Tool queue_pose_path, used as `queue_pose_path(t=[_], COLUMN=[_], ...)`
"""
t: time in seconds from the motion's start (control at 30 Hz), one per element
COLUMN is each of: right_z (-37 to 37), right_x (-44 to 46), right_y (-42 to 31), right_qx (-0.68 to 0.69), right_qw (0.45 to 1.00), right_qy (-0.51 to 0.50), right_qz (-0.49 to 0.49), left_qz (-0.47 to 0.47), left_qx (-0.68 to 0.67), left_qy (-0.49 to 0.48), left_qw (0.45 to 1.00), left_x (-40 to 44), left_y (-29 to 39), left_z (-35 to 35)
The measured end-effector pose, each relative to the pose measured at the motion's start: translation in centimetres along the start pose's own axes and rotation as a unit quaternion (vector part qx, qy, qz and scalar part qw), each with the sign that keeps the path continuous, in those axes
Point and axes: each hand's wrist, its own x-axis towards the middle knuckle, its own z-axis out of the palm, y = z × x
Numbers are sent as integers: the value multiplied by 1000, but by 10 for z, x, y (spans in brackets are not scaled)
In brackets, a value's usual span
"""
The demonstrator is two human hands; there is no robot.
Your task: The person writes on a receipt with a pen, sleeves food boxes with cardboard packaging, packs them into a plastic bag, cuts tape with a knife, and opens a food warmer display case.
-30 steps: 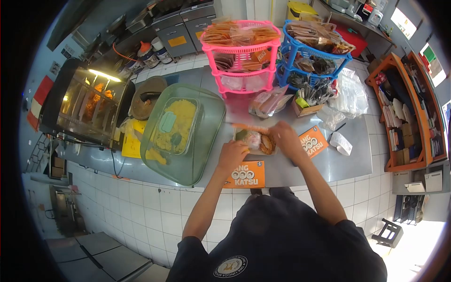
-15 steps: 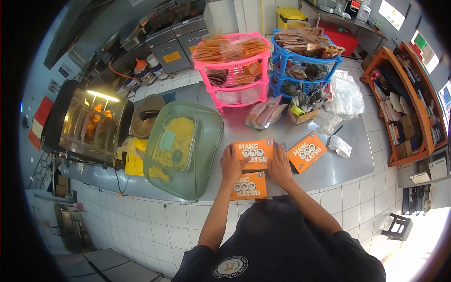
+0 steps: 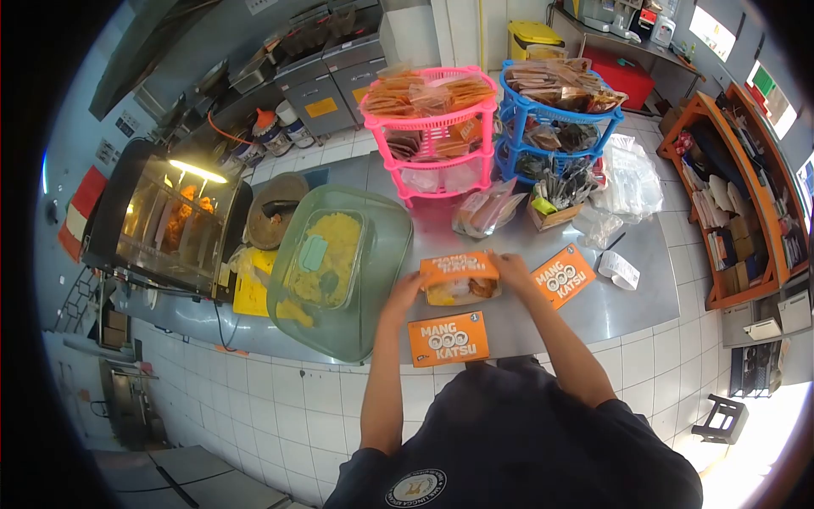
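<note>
Between my hands on the steel table is an orange food box point(image 3: 460, 266), its lid partly raised and the food inside showing at the near side. My left hand point(image 3: 409, 288) is at the box's left edge, fingers closed on it. At the upper right corner of the lid, my right hand point(image 3: 511, 270) grips the box with bent fingers. A closed orange box point(image 3: 449, 339) lies just nearer to me. Another closed orange box point(image 3: 563, 276) sits at an angle to the right of my right hand.
Left of the hands stands a large green tub point(image 3: 386, 246) with a container of yellow food. Pink point(image 3: 431, 127) and blue point(image 3: 555, 114) basket racks hold packets behind. A paper point(image 3: 619, 270) lies right. A lit display cabinet point(image 3: 170, 220) stands far left.
The box was open a second ago, then its lid lay flat between both hands. Now the lid is tilted up again, with the food visible, and both hands have moved up to the lid's sides.
</note>
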Motion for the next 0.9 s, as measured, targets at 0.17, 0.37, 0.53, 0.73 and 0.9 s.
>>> queue_pose_path(t=[0.17, 0.37, 0.53, 0.73, 0.9], right_z=[-20, -28, -8, 9, 15], right_x=[-13, -8, 1, -18, -7], right_y=[-33, -25, -11, -10, 12], right_qx=[81, 88, -54, -126, -189], right_qw=[997, 992, 998, 991, 981], right_qy=[-15, -74, -34, 18, 16], right_qz=[16, 53, 1, -50, -45], left_qz=[-32, -13, 50, 95, 86], left_qx=[-93, -132, -184, -122, -147], left_qy=[29, 38, 28, 104, 159], left_qw=[995, 990, 981, 982, 972], left_x=[-23, -20, -20, -1, -21], left_y=[36, 20, 4, -32, -8], left_z=[-3, 8, 16, 34, 50])
